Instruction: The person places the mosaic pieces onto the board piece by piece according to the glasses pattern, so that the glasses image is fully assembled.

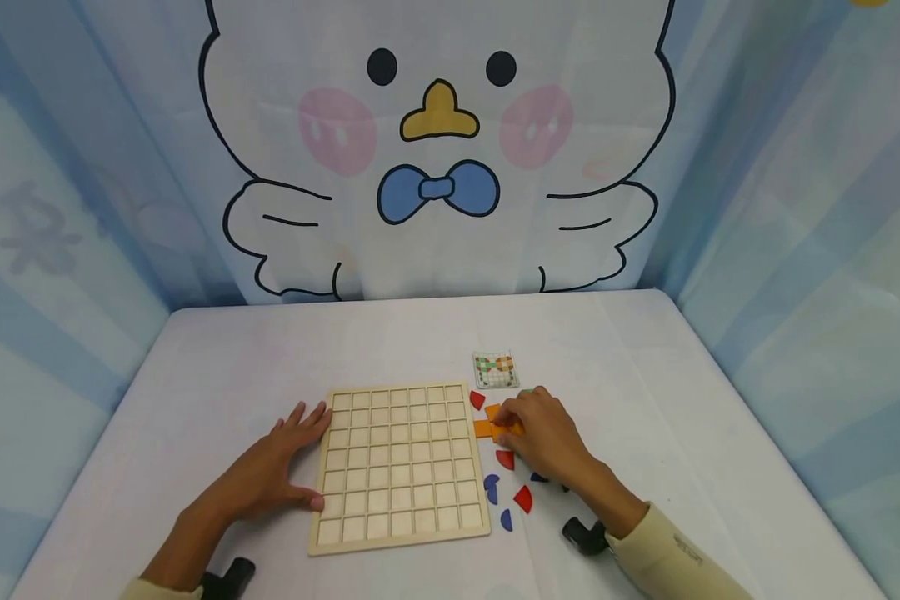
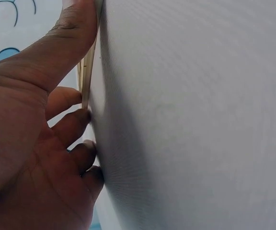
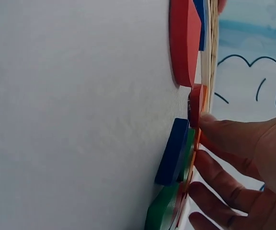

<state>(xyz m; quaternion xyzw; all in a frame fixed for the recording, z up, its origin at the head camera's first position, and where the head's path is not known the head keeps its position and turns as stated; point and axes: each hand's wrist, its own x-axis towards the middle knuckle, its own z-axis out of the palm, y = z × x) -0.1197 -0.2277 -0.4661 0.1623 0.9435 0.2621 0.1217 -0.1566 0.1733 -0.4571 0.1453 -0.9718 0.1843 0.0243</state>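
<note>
A wooden grid board (image 1: pixel 401 467) lies flat on the white table. My left hand (image 1: pixel 273 467) rests at its left edge, fingers and thumb spread; in the left wrist view the thumb and fingertips of that hand (image 2: pixel 47 124) touch the board's edge (image 2: pixel 86 76). Just right of the board, my right hand (image 1: pixel 547 433) is over orange pieces (image 1: pixel 483 428), its fingers bent down onto them. In the right wrist view the thumb of my right hand (image 3: pixel 253 163) is beside a red piece (image 3: pixel 195 105); whether it pinches a piece is unclear.
A patterned card (image 1: pixel 496 370) lies behind the pieces. Red pieces (image 1: pixel 522 499) and blue pieces (image 1: pixel 506 520) are scattered right of the board; green pieces (image 3: pixel 164 206) show in the right wrist view. A printed curtain (image 1: pixel 435 250) hangs behind the table.
</note>
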